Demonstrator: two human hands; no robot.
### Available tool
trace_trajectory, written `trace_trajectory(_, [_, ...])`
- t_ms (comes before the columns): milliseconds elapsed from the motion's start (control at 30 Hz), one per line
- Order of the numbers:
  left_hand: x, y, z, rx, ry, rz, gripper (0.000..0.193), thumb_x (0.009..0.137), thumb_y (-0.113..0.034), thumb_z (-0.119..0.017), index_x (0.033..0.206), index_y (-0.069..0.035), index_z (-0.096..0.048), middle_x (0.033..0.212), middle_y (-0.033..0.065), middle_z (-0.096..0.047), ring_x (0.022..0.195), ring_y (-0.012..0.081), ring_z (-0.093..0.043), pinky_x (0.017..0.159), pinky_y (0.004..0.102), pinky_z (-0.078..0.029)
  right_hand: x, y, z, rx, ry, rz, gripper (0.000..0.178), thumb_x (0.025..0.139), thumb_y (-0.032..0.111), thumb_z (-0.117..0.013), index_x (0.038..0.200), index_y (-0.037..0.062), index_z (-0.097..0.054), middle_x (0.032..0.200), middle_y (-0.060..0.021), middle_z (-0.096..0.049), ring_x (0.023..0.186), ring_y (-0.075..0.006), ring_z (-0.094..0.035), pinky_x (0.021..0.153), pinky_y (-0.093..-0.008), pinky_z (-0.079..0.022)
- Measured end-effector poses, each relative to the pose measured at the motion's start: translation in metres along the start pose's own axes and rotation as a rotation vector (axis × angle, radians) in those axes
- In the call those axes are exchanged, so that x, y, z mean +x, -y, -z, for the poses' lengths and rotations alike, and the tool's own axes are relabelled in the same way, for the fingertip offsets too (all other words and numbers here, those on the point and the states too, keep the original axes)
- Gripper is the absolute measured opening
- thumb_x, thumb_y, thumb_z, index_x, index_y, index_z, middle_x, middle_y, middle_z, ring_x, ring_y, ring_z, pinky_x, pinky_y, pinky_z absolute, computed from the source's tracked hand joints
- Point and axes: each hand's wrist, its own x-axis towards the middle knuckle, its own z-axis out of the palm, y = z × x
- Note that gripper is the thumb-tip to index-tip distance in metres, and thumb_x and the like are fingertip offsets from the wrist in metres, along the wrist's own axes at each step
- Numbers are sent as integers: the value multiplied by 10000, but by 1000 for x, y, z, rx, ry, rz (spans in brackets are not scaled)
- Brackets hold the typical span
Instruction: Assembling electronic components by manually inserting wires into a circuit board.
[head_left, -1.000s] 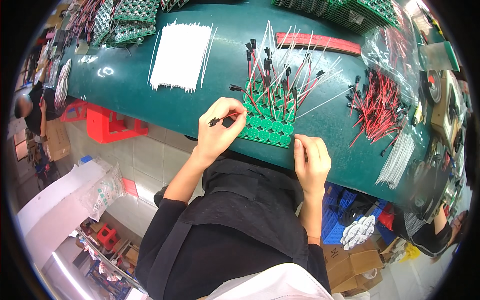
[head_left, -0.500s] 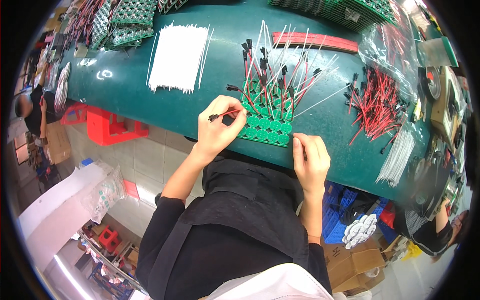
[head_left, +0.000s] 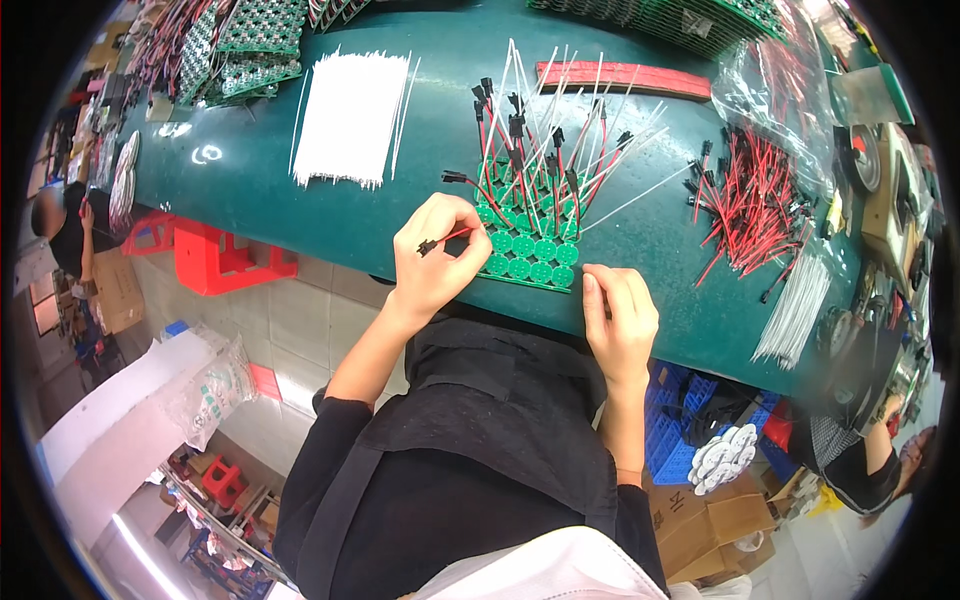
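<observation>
My left hand (head_left: 432, 262) is closed in a pinch on a red and black connector lead (head_left: 427, 247); its black plug sticks out to the left over the back of the hand. The fingers are at the left edge of a green panel of round circuit boards (head_left: 541, 250). Across the panel's far rows stand several connector leads (head_left: 517, 125) and thin white wires, fanning up and away. Just off the near right corner is my right hand (head_left: 622, 315), thumb and fingers pressed together. Anything between those fingertips is too small to make out.
White wires (head_left: 352, 120) lie in a stack at left. At right are a pile of red and black leads (head_left: 750, 200), more white wires (head_left: 790, 310) and a clear plastic bag (head_left: 770, 100). A red bar (head_left: 625, 78) lies behind the panel; stacked circuit panels (head_left: 660, 22) stand beyond.
The view has shifted slightly, moving the panel and wires a little left in the picture. The plug in my left hand tips slightly lower. Both hands keep nearly the same pose.
</observation>
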Motion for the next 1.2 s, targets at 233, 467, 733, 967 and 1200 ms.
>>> trace_trajectory(233, [3, -6, -1, 73, 66, -21, 169, 784, 25, -724, 904, -13, -612, 801, 80, -641, 670, 152, -650, 624, 264, -534, 1, 1, 9, 9, -4, 0, 114, 805, -2, -712, 908, 7, -666, 769, -102, -617, 674, -253, -616, 587, -349, -505])
trace_trajectory(467, [1, 0, 1, -7, 39, 180, 307, 814, -22, -753, 1064, -16, -574, 905, 63, -628, 705, 109, -620, 674, 253, -515, -3, -34, 86, -292, -343, -365, 79, 899, 60, -651, 951, 5, -669, 840, -109, -641, 695, -207, -609, 643, -317, -499])
trace_trajectory(733, [6, -5, -9, -33, 64, 196, 284, 809, -6, -752, 1013, -15, -555, 868, 53, -603, 697, 106, -619, 659, 251, -512, -33, -111, 173, -927, -239, -664, 196, 890, 203, -665, 961, 22, -642, 893, -145, -618, 818, -308, -630, 745, -413, -507])
trace_trajectory(967, [15, -13, 22, -19, 5, 82, 180, 801, 11, -729, 912, -3, -588, 845, 76, -585, 712, 141, -612, 668, 261, -526, -34, -129, 193, -1088, -39, -546, 169, 899, 162, -606, 952, 6, -641, 935, -209, -652, 880, -396, -628, 794, -477, -498])
trace_trajectory(1200, [34, -1, 95, 139, -106, 207, 105, 852, -1, -692, 922, 26, -619, 883, 50, -621, 773, 109, -618, 711, 232, -505, -40, -140, 215, -1085, 43, -540, 212, 932, 181, -594, 1044, 14, -660, 954, -184, -626, 875, -374, -625, 766, -444, -497])
